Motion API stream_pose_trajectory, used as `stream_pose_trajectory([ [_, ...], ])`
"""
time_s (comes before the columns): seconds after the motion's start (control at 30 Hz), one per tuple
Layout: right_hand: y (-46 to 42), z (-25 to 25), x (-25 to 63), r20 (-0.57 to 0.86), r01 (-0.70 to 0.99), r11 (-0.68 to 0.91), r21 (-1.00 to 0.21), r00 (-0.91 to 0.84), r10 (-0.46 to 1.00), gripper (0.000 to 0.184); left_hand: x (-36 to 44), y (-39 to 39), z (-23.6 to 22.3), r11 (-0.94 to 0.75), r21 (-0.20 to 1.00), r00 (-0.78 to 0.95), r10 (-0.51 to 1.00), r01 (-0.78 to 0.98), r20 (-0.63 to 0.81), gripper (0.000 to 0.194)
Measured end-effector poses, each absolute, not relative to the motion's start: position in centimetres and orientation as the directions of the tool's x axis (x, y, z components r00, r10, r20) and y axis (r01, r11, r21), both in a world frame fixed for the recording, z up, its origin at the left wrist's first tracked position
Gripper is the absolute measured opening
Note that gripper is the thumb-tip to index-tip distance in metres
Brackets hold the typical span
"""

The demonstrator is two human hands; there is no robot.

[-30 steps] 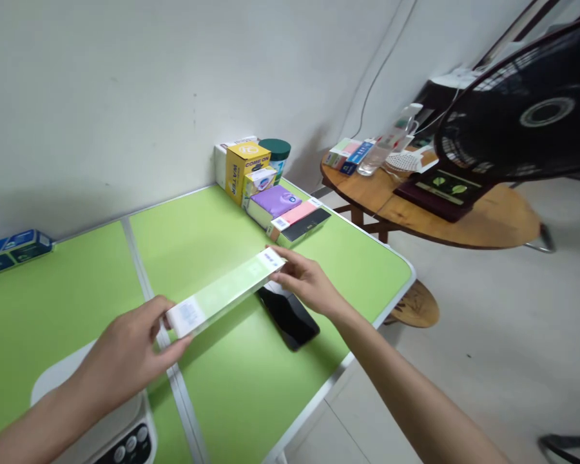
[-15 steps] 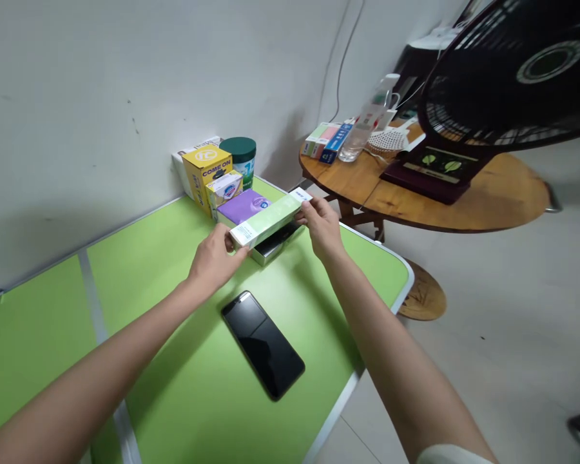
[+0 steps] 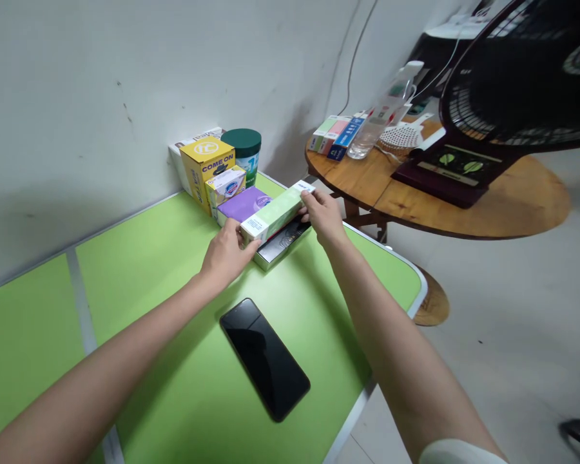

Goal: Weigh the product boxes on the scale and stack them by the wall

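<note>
A long pale-green and white box (image 3: 279, 209) is gripped at both ends. My left hand (image 3: 227, 252) pinches its near left end, and my right hand (image 3: 323, 216) its far right end. Just beneath and in front lies a dark, flat box (image 3: 283, 243) with silvery sides. Behind the held box is a purple pack (image 3: 241, 205). Farther back stand a small yellow soap box (image 3: 226, 188), a yellow "COME ON" box (image 3: 203, 164), a white box (image 3: 176, 158) and a tub with a green lid (image 3: 241, 142). Closer to me a black smartphone (image 3: 265, 357) lies face up.
The green table (image 3: 174, 399) has a pale metal edge and meets the wall. To the right, a round wooden table (image 3: 522, 200) carries a fan (image 3: 464, 154), a plastic bottle (image 3: 367, 132) and small boxes (image 3: 336, 135). A wooden stool (image 3: 432, 299) stands below.
The pale-green box and both hands have shifted slightly relative to the dark box, so more of its top shows. The whole view has also moved a little.
</note>
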State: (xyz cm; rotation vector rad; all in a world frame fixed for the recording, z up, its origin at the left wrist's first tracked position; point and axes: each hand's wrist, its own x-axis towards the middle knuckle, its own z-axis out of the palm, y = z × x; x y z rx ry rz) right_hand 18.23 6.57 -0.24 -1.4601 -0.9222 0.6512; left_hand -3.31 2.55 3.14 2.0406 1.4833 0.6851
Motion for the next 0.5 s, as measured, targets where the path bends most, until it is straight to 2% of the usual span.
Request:
stream_pose_trajectory([
  [0.07, 6.1, 0.1, 18.3, 0.131, 0.187, 0.033, -0.982, 0.543, 0.830, 0.020, -3.5, 2.5, 3.2, -0.252, 0.661, 0.276, 0.959, 0.707, 0.071, 0.032],
  [0.13, 5.0, 0.7, 17.9, 0.219, 0.266, 0.069, -0.962, 0.589, 0.778, 0.026, -4.2, 2.2, 3.4, -0.242, 0.658, 0.271, 0.961, 0.713, 0.060, 0.044],
  [0.23, 2.0, 2.1, 15.7, 0.386, 0.407, 0.174, -0.897, 0.527, 0.757, 0.025, -6.3, 1.0, 3.8, -0.287, 0.651, 0.314, 0.946, 0.703, 0.079, 0.039],
  [0.3, -0.6, 3.0, 12.9, 0.363, 0.404, 0.220, -0.888, 0.320, 0.875, 0.017, -8.4, -0.4, 4.0, -0.350, 0.647, 0.407, 0.911, 0.677, 0.068, 0.033],
  [0.37, -3.3, 3.5, 9.3, 0.253, 0.350, 0.237, -0.906, 0.000, 0.967, 0.014, -10.9, -2.4, 4.2, -0.400, 0.652, 0.511, 0.859, 0.644, 0.021, 0.031],
  [0.43, -5.6, 3.6, 5.5, 0.154, 0.291, 0.258, -0.921, -0.336, 0.929, 0.017, -13.6, -4.8, 4.3, -0.405, 0.657, 0.568, 0.822, 0.636, -0.043, 0.026],
  [0.5, -7.5, 3.4, 1.9, 0.098, 0.238, 0.276, -0.931, -0.567, 0.818, 0.024, -16.4, -7.3, 4.5, -0.358, 0.664, 0.556, 0.824, 0.657, -0.105, 0.021],
])
